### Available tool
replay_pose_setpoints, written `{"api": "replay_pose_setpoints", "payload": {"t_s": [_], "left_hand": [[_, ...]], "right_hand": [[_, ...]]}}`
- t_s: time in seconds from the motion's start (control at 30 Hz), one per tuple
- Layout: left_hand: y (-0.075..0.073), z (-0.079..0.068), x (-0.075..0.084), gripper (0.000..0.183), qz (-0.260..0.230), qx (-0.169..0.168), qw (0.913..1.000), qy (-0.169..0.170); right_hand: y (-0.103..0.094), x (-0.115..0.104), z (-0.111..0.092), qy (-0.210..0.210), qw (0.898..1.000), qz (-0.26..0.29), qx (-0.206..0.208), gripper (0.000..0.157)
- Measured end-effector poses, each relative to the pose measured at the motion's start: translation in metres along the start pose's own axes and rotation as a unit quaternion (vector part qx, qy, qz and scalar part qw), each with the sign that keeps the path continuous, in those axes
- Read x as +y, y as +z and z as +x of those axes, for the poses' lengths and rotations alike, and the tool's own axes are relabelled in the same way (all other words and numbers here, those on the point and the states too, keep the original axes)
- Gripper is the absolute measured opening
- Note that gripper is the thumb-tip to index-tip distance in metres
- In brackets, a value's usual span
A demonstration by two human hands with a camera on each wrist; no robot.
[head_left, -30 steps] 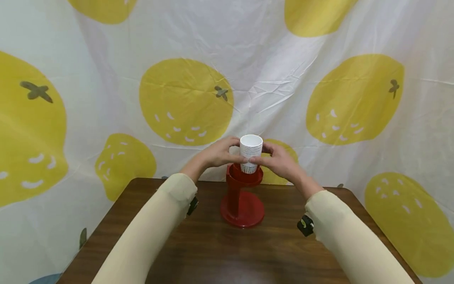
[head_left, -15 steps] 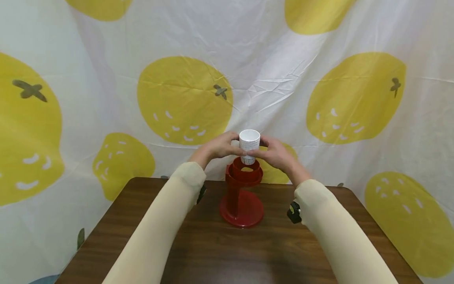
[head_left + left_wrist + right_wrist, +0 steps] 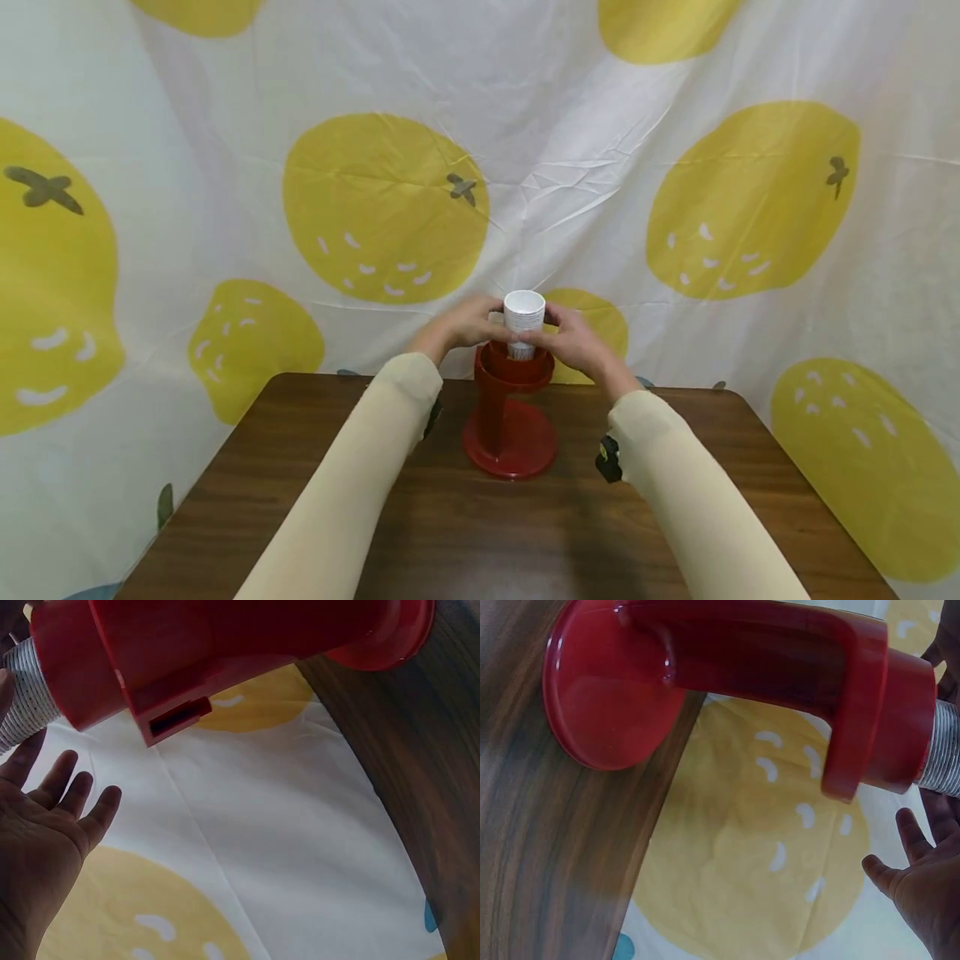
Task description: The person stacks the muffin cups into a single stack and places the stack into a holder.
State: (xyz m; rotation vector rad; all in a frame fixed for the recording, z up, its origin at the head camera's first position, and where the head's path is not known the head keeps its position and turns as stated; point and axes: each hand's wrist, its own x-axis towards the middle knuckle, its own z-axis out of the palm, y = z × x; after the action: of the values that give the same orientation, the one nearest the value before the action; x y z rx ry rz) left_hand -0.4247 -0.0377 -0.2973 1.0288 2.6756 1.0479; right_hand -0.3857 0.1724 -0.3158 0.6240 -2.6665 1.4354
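A stack of white paper cups point(image 3: 523, 312) stands upright at the top of a red stand point(image 3: 491, 412), its lower end inside the stand's upper ring. My left hand point(image 3: 471, 323) holds the stack from the left between thumb and fingers. From the right, my right hand point(image 3: 576, 337) grips it the same way, the two thumbs meeting at the front. In the left wrist view, the stacked rims of the cups point(image 3: 28, 697) show just beyond the red collar point(image 3: 75, 667). The right wrist view has the cups point(image 3: 943, 750) at its right edge, with lower fingers spread free of them.
The stand's round base point(image 3: 517, 442) rests near the back of a dark brown wooden table point(image 3: 487, 533). Behind the table hangs a white cloth point(image 3: 570, 200) printed with yellow lemons. A small black device point(image 3: 608, 458) sits under the right wrist.
The cups rose above the red ring half a second ago and have since come down, their lower end now inside it. Both hands moved with them. The stand stays in place.
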Motion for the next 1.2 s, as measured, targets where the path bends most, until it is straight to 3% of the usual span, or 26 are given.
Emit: {"api": "replay_pose_setpoints", "payload": {"t_s": [0.2, 0.4, 0.67, 0.93, 1.2], "left_hand": [[0.006, -0.002, -0.002, 0.047, -0.004, -0.020, 0.9993, -0.032], [0.011, -0.004, -0.003, 0.045, -0.008, -0.026, 0.9991, -0.034], [0.016, -0.007, -0.007, 0.041, -0.007, -0.022, 0.9988, -0.043], [0.016, -0.013, -0.011, 0.047, -0.042, -0.001, 0.9979, -0.048], [0.010, -0.022, -0.012, 0.063, -0.033, 0.017, 0.9960, -0.082]], "right_hand": [[0.006, 0.006, -0.003, 0.011, 1.000, 0.015, -0.013, 0.060], [0.009, 0.010, -0.006, 0.016, 1.000, 0.003, -0.019, 0.058], [0.014, 0.015, -0.006, -0.017, 0.999, -0.026, -0.011, 0.050], [0.017, 0.016, -0.005, -0.016, 0.999, -0.029, -0.010, 0.047], [0.009, 0.014, -0.012, 0.026, 0.999, -0.038, -0.011, 0.069]]}}
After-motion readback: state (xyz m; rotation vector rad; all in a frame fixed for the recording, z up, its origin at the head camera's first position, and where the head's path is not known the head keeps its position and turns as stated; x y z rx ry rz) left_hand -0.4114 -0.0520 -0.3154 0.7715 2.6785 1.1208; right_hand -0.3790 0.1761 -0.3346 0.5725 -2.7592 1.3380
